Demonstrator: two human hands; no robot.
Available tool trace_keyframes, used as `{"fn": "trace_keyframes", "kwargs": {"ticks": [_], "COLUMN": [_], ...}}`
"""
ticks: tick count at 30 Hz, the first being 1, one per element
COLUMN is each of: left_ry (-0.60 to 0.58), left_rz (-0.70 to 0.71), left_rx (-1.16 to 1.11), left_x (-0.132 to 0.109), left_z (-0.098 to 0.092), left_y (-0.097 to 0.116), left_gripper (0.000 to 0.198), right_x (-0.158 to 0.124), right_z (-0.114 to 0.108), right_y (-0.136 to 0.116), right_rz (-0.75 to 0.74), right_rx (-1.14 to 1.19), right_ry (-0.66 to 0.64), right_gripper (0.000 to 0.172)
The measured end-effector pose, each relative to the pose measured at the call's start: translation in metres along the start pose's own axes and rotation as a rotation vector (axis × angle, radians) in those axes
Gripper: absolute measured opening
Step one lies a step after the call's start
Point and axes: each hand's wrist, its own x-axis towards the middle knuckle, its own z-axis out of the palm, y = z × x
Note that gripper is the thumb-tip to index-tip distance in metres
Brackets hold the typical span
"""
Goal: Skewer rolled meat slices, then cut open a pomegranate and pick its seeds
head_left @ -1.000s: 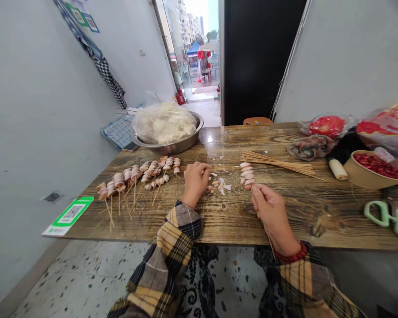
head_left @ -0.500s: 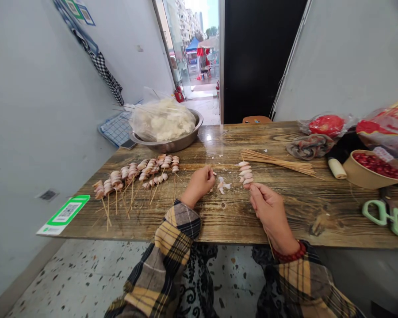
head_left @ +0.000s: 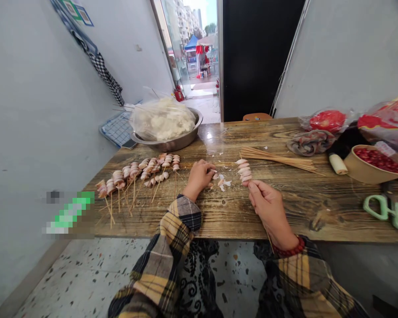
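My right hand (head_left: 268,207) pinches a thin wooden skewer just below several garlic cloves (head_left: 243,171) threaded in a row. The skewer stands nearly upright over the table, its lower end running down past my wrist. Low over the tabletop is my left hand (head_left: 200,176), fingers bent but slightly apart, right beside a small heap of papery garlic skins (head_left: 223,182). What lies under its fingertips is partly hidden. Left of that hand, several finished garlic skewers (head_left: 132,171) lie close together. Loose bare skewers (head_left: 278,160) form a bundle behind my right hand.
A metal basin (head_left: 182,143) with a pale mass in a plastic bag stands at the back left of the wooden table (head_left: 185,225). On the right are a bowl of red berries (head_left: 365,170), green-handled scissors (head_left: 376,207), a crumpled cloth (head_left: 310,142) and plastic-wrapped packs.
My left hand's fingers have loosened and reach further forward, with more skins showing beside them. The garlic skewer in my right hand has shifted slightly.
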Motion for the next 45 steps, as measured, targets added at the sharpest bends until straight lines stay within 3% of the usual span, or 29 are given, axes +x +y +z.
{"fn": "trace_keyframes", "kwargs": {"ticks": [5,11,13,16,20,24,32,45], "left_ry": [-0.072,-0.009,0.061,0.130,0.073,0.027,0.001,0.140], "left_rz": [0.043,0.054,-0.011,-0.165,-0.239,-0.239,-0.260,-0.300], "left_rx": [0.025,0.060,-0.077,-0.496,-1.039,-1.257,-1.435,-1.437], "left_x": [0.002,-0.002,-0.002,-0.003,-0.009,-0.014,-0.019,-0.018], "left_z": [0.004,0.008,0.007,0.002,-0.007,-0.012,-0.020,-0.018], "left_y": [0.007,0.009,0.008,0.010,0.023,0.039,0.050,0.050], "left_gripper": [0.009,0.006,0.007,0.007,0.017,0.024,0.023,0.020], "right_x": [-0.001,-0.001,-0.001,0.000,0.000,-0.002,-0.002,-0.003], "right_z": [0.000,0.002,0.002,0.002,0.002,0.005,0.007,0.007], "right_y": [0.001,0.001,0.001,0.004,0.005,0.002,-0.001,0.000], "right_rz": [0.000,0.001,-0.004,-0.014,-0.050,-0.114,-0.163,-0.170], "right_rx": [-0.015,-0.007,-0.002,-0.007,-0.096,-0.293,-0.476,-0.493], "right_ry": [-0.013,-0.019,-0.014,-0.019,-0.085,-0.214,-0.237,-0.249], "right_gripper": [0.035,0.034,0.033,0.032,0.031,0.030,0.032,0.031]}}
